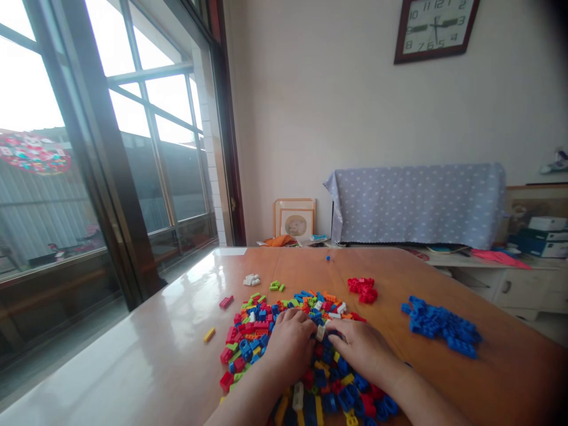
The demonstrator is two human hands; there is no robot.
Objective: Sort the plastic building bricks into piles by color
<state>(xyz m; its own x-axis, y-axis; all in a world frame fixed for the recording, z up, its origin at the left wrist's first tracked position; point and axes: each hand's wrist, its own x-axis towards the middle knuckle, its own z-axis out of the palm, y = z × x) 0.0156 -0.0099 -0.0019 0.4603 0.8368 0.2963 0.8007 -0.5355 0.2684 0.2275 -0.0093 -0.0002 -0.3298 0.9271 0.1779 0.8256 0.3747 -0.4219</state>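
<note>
A mixed heap of toy building bricks (pixel 255 331) in red, blue, green, yellow, orange and white is spread over the table in front of me. My left hand (pixel 290 340) rests over the middle of it with curled fingers, their tips hidden behind the hand. My right hand (pixel 361 344) lies on the heap's right side, thumb and forefinger apart. Between the two hands, close to the fingertips of both, is a small white brick (pixel 320 333). Whether either hand grips it cannot be made out.
Sorted bricks lie apart on the wooden table (pixel 177 349): a blue pile (pixel 439 325) at right, a red pile (pixel 362 290), white bricks (pixel 251 280) and green bricks (pixel 277 286) beyond. Single pink (pixel 226 302) and yellow (pixel 209 335) bricks sit left, a tiny blue piece (pixel 328 258) far back.
</note>
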